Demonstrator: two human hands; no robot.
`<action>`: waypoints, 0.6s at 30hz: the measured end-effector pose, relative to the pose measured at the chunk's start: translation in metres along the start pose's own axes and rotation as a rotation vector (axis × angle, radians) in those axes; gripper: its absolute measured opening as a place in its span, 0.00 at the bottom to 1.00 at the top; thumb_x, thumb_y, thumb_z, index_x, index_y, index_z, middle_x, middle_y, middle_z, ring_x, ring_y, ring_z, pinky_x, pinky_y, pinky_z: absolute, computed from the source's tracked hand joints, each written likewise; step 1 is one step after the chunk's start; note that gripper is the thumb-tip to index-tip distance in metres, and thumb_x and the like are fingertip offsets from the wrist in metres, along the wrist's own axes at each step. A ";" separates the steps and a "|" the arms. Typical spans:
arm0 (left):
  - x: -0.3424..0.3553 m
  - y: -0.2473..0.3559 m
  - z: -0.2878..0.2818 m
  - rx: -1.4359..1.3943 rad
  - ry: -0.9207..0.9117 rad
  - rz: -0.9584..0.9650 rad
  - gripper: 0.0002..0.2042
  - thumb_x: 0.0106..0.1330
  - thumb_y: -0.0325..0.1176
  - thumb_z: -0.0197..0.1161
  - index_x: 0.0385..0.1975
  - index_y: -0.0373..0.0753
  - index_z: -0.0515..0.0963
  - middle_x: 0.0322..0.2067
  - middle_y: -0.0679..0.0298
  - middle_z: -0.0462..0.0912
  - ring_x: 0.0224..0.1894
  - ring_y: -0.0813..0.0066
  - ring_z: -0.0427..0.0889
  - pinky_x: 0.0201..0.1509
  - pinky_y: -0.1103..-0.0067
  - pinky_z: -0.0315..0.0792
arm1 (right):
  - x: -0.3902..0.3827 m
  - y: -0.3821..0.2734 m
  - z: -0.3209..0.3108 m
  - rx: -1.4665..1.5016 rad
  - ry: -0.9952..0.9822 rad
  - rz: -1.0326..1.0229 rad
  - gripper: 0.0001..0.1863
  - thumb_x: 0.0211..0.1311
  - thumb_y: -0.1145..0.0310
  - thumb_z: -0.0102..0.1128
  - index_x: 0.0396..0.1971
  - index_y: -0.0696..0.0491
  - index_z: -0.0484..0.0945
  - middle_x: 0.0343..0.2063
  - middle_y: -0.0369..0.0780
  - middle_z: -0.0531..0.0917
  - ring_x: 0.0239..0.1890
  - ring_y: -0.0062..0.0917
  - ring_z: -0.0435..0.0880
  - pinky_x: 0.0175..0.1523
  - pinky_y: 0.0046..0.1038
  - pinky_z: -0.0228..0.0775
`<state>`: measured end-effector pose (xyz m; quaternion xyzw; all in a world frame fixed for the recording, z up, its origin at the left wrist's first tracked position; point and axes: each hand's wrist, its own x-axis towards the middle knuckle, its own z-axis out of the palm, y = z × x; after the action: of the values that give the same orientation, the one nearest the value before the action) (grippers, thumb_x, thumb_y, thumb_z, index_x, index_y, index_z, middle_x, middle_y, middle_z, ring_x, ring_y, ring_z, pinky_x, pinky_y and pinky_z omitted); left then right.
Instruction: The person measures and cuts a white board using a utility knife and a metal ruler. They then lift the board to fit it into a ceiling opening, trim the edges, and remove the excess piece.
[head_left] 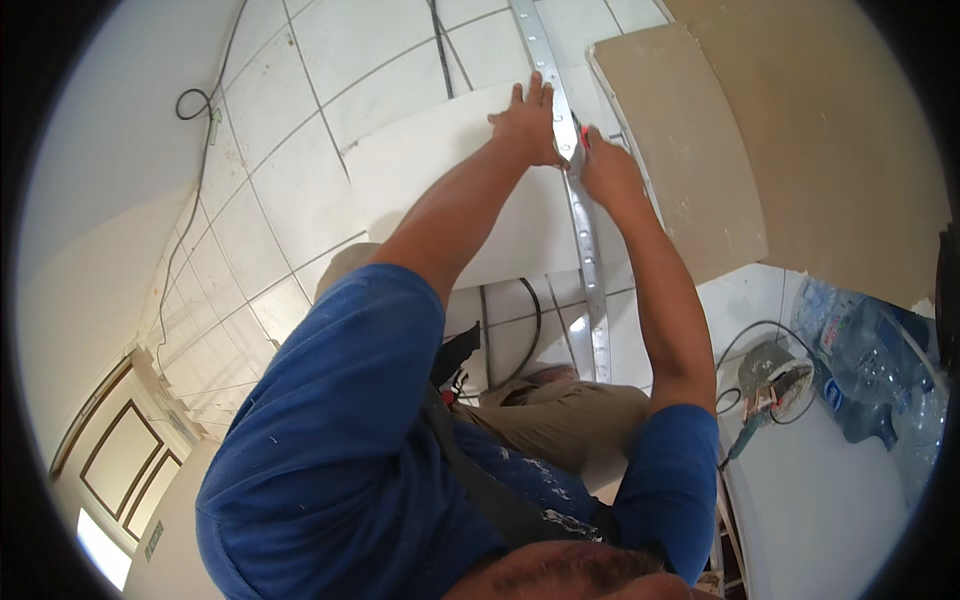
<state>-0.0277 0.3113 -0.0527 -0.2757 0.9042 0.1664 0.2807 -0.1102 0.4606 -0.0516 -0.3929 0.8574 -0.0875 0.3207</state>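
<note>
A white plasterboard sheet [470, 225] lies on the tiled floor in front of me. Across it runs a long perforated metal profile [583, 225], reaching past both its near and far edges. My left hand [528, 125] presses down with fingers spread, on the board and against the profile's left side. Just right of the profile, my right hand [612, 172] is closed around a small tool with an orange-red part [585, 136], seemingly a utility knife. Most of that tool is hidden by the fingers, and its tip cannot be made out.
Brownish board pieces [680, 140] lie to the right, partly overlapping. Large clear plastic bottles [870, 350] and a bucket [775, 375] with a green-handled tool stand lower right. A dark cable [205, 170] trails along the left wall; another crosses the floor at the top.
</note>
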 end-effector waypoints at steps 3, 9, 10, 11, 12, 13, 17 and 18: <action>0.000 -0.003 0.003 -0.003 0.015 0.001 0.70 0.39 0.64 0.82 0.79 0.41 0.44 0.81 0.57 0.36 0.80 0.47 0.46 0.67 0.36 0.66 | -0.083 0.025 0.018 -0.036 -0.135 0.057 0.30 0.63 0.73 0.53 0.67 0.56 0.66 0.35 0.56 0.86 0.39 0.54 0.87 0.47 0.52 0.78; -0.005 0.003 0.000 0.038 -0.027 -0.013 0.69 0.43 0.67 0.79 0.80 0.43 0.40 0.81 0.60 0.34 0.81 0.49 0.43 0.69 0.36 0.64 | -0.257 0.105 0.082 -0.140 -0.466 0.080 0.32 0.64 0.74 0.52 0.70 0.56 0.65 0.30 0.56 0.85 0.36 0.52 0.86 0.43 0.51 0.77; -0.007 0.000 0.004 0.032 -0.023 -0.011 0.70 0.42 0.66 0.80 0.80 0.43 0.40 0.81 0.59 0.34 0.81 0.48 0.43 0.69 0.35 0.63 | -0.293 0.117 0.078 -0.140 -0.494 0.131 0.31 0.64 0.72 0.55 0.69 0.58 0.65 0.32 0.55 0.85 0.36 0.51 0.87 0.44 0.50 0.78; -0.005 -0.002 0.003 0.020 -0.005 -0.023 0.70 0.41 0.66 0.81 0.80 0.43 0.41 0.81 0.59 0.33 0.80 0.46 0.43 0.69 0.33 0.61 | -0.309 0.126 0.072 -0.151 -0.515 0.166 0.31 0.64 0.70 0.57 0.67 0.61 0.66 0.35 0.55 0.86 0.36 0.51 0.87 0.44 0.49 0.79; -0.004 -0.002 0.003 0.032 0.009 0.016 0.72 0.39 0.68 0.80 0.80 0.42 0.41 0.80 0.52 0.34 0.80 0.43 0.43 0.71 0.33 0.56 | -0.307 0.124 0.067 -0.076 -0.316 0.205 0.31 0.64 0.67 0.60 0.66 0.60 0.67 0.37 0.55 0.85 0.38 0.50 0.87 0.45 0.48 0.79; -0.008 -0.005 0.011 0.048 0.032 0.021 0.72 0.38 0.69 0.80 0.80 0.43 0.41 0.80 0.49 0.34 0.80 0.42 0.43 0.72 0.33 0.53 | -0.316 0.115 0.066 0.012 -0.133 0.247 0.32 0.64 0.64 0.63 0.66 0.60 0.68 0.39 0.55 0.85 0.40 0.50 0.86 0.47 0.47 0.79; 0.003 -0.033 0.022 0.019 0.219 0.085 0.74 0.35 0.76 0.76 0.80 0.46 0.40 0.77 0.36 0.42 0.80 0.40 0.40 0.74 0.34 0.40 | -0.307 0.110 0.112 0.125 0.107 0.161 0.39 0.57 0.52 0.75 0.64 0.55 0.69 0.47 0.52 0.82 0.49 0.46 0.83 0.53 0.44 0.77; 0.005 -0.042 0.019 0.032 0.240 0.013 0.73 0.35 0.75 0.76 0.80 0.46 0.43 0.77 0.36 0.45 0.79 0.41 0.47 0.75 0.38 0.47 | -0.301 0.105 0.127 0.132 0.159 0.137 0.42 0.54 0.52 0.77 0.64 0.57 0.70 0.48 0.51 0.82 0.50 0.47 0.82 0.54 0.43 0.76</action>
<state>0.0019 0.2852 -0.0769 -0.2834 0.9355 0.1197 0.1738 0.0494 0.7640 -0.0481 -0.3033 0.8973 -0.1526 0.2821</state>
